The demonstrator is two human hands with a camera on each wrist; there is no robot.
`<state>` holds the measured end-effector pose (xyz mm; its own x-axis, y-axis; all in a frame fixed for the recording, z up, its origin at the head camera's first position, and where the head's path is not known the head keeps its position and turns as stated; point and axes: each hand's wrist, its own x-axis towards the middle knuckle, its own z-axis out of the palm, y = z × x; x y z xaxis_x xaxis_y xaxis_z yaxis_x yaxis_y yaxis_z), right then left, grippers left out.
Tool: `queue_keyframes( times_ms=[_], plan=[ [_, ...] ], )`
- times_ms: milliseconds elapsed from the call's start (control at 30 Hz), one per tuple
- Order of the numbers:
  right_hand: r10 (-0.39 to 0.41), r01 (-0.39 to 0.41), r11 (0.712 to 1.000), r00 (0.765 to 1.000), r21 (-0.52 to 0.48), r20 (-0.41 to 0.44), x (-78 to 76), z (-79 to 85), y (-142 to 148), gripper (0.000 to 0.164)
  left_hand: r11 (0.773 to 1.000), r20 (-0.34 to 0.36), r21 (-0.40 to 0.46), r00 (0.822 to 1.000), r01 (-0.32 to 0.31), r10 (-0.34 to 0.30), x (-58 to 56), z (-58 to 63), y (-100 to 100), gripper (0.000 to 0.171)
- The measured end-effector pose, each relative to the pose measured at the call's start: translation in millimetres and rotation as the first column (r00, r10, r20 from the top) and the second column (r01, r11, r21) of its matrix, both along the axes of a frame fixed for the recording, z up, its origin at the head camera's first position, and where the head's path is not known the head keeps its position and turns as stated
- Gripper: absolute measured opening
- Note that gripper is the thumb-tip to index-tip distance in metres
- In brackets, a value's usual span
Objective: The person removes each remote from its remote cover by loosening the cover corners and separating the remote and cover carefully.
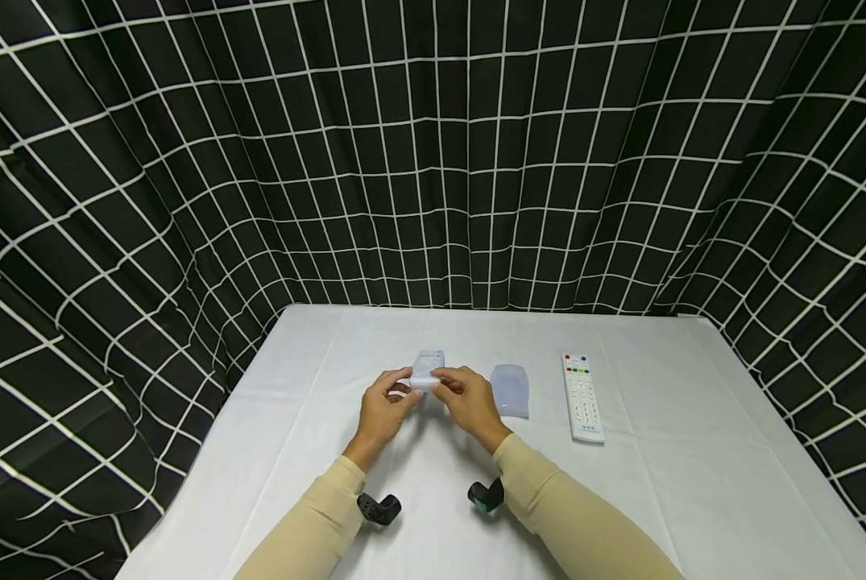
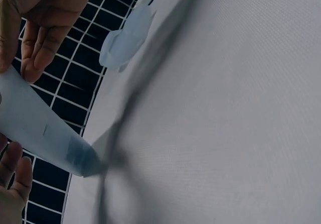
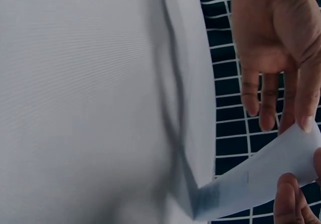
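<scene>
Both hands hold a small white box-like object (image 1: 427, 370) (image 2: 45, 128) (image 3: 256, 181) with faint grey printing on its upper face; its exact kind is unclear. My left hand (image 1: 383, 409) pinches its left side between thumb and fingers. On its right side, my right hand (image 1: 469, 400) grips it near the close end. In both wrist views the object tilts, its bluish far end low at the table surface. A translucent bluish plastic cover (image 1: 510, 391) (image 2: 126, 40) lies just right of my right hand.
A long white remote control (image 1: 582, 399) with coloured buttons lies farther right. Everything rests on a white cloth-covered table (image 1: 701, 451). A black curtain with a white grid (image 1: 447, 193) surrounds the table's back and sides. Black wrist cameras (image 1: 379, 509) hang inside the sleeves.
</scene>
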<state>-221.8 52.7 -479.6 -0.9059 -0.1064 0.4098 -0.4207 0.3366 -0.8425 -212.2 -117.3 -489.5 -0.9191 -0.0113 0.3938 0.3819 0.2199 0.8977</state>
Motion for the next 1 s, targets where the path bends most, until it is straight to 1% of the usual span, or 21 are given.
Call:
queue_keyframes(
  times_ms=[133,200,267,367,433,500,600,733,833,933,1000],
  plan=[
    [-0.005,0.005,1.0,1.0,-0.014,-0.016,1.1,6.2,1,0.021,0.999,-0.062,-0.014,0.998,0.033,-0.034,10.2,19.7,3,0.036],
    [-0.008,0.008,1.0,1.0,-0.016,-0.014,1.8,8.7,1,0.021,0.999,-0.07,0.004,0.996,0.054,-0.054,14.0,26.4,4,0.035],
    [-0.01,0.01,1.0,1.0,-0.02,-0.013,2.5,11.3,2,0.021,0.997,-0.08,0.025,0.995,0.068,-0.065,9.5,19.6,4,0.036],
    [-0.008,0.008,1.0,1.0,-0.02,-0.028,3.3,14.4,2,0.024,0.996,-0.083,0.042,0.993,0.081,-0.078,8.7,20.8,4,0.035],
    [-0.003,0.003,1.0,0.999,-0.016,-0.052,4.2,16.1,3,0.028,0.997,-0.09,0.032,0.993,0.076,-0.073,8.9,23.3,4,0.034],
    [0.004,-0.005,1.0,0.996,-0.006,-0.084,4.4,16.7,4,0.033,0.997,-0.09,0.022,0.993,0.075,-0.073,13.8,34.4,6,0.032],
    [0.005,-0.005,1.0,0.993,0.005,-0.12,4.9,16.7,3,0.04,0.998,-0.114,0.002,0.991,0.068,-0.067,14.2,38.8,5,0.03],
    [0.002,-0.001,1.0,0.991,0.004,-0.133,4.3,16.3,2,0.041,0.998,-0.149,-0.015,0.987,0.057,-0.059,15.0,43.8,5,0.029],
    [0.021,-0.023,1.0,0.989,-0.015,-0.148,4.1,16.6,2,0.039,0.999,-0.171,-0.011,0.984,0.051,-0.052,16.3,46.4,5,0.028],
    [0.038,-0.045,0.998,0.986,-0.037,-0.161,4.9,17.4,1,0.038,0.999,-0.155,-0.004,0.987,0.048,-0.048,17.6,48.1,6,0.031],
    [0.04,-0.049,0.998,0.986,-0.049,-0.162,6.1,18.3,0,0.037,0.999,-0.121,-0.008,0.991,0.051,-0.052,18.4,47.2,6,0.036]
  ],
)
